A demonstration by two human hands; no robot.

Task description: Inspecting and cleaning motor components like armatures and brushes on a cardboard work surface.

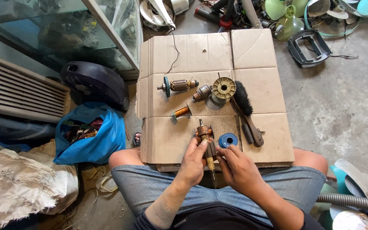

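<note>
Head view: copper-wound motor armature (206, 142) between hands (216, 164)

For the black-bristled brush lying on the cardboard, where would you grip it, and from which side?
Grip the brush by its wooden handle, the end nearer the person, just right of the blue spool. Come from above and the right, where the cardboard is bare. It lies flat and slanted, bristle end away beside the cream ribbed disc, so the handle is probably the easier, cleaner hold for the right hand.
</note>
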